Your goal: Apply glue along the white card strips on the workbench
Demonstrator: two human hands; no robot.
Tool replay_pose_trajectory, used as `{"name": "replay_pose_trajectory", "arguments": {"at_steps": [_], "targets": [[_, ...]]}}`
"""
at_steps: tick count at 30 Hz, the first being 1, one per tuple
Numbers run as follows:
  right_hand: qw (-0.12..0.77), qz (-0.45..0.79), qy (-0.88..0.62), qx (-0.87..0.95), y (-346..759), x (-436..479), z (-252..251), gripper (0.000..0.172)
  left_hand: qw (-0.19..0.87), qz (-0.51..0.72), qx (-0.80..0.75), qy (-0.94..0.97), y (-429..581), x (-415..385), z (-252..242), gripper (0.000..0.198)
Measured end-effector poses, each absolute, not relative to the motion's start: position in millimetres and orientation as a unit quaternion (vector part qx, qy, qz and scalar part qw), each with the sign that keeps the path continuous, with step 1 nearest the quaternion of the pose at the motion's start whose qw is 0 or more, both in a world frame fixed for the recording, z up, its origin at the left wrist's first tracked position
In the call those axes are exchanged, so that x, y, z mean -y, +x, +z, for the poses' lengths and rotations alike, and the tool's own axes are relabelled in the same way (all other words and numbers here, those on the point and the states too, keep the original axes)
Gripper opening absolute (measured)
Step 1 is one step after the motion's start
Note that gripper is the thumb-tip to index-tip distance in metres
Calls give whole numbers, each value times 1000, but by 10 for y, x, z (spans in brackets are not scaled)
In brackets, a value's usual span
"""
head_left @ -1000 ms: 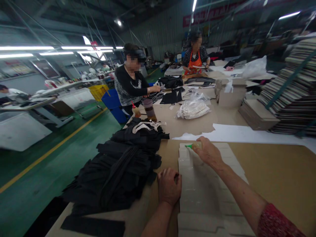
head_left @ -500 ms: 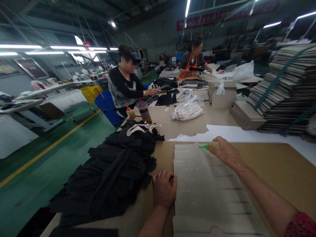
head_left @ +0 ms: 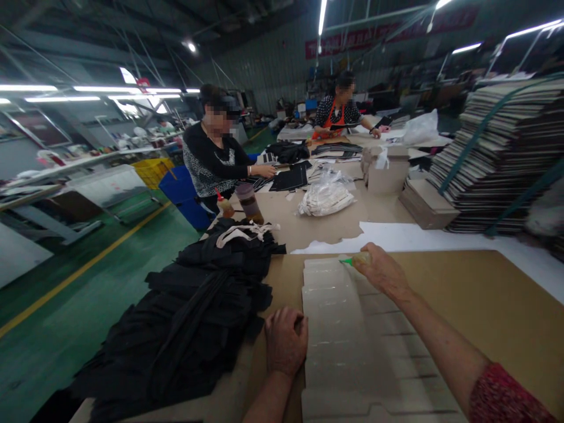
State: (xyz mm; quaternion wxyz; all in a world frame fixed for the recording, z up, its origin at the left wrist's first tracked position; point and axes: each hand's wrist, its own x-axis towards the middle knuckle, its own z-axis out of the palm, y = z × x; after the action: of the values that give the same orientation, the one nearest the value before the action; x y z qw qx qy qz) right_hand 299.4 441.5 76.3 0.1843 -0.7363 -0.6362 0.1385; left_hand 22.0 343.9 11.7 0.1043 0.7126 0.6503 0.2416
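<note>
In the head view my right hand (head_left: pixel 382 271) is closed round a small squeeze bottle (head_left: pixel 363 258) of yellowish liquid. Its green nozzle points left, at the far end of overlapping grey-beige card pieces (head_left: pixel 330 317). Short shiny wet streaks lie across the cards near their left side. My left hand (head_left: pixel 286 341) rests beside the cards' left edge, fingers curled in; I see nothing in it, though its fingertips are hidden. Left of that hand lies a big heap of black fabric strips (head_left: pixel 176 317), with pale strips (head_left: pixel 240 232) at its far end.
A brown board (head_left: pixel 476 305) lies under the cards. Beyond are a clear plastic bag (head_left: pixel 328 197), a red-tipped bottle (head_left: pixel 224 205), a jar (head_left: pixel 249 202) and card bundles (head_left: pixel 388 170). A tall strapped stack (head_left: pixel 506 153) stands right. Two people work across the table.
The view has swung slightly right, so most things sit further left. My right hand keeps the bottle at the cards' far end. The nearer co-worker's hand has lowered toward the black pieces.
</note>
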Motion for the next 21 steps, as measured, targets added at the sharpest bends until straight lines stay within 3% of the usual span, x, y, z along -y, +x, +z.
{"name": "replay_pose_trajectory", "arguments": {"at_steps": [12, 21], "targets": [[189, 134, -732, 640, 2819, -4360, 800, 28, 101, 241, -645, 718, 214, -3437, 124, 8], [186, 91, -817, 539, 3849, -4149, 768, 35, 99, 238, -644, 720, 206, -3459, 114, 8]]}}
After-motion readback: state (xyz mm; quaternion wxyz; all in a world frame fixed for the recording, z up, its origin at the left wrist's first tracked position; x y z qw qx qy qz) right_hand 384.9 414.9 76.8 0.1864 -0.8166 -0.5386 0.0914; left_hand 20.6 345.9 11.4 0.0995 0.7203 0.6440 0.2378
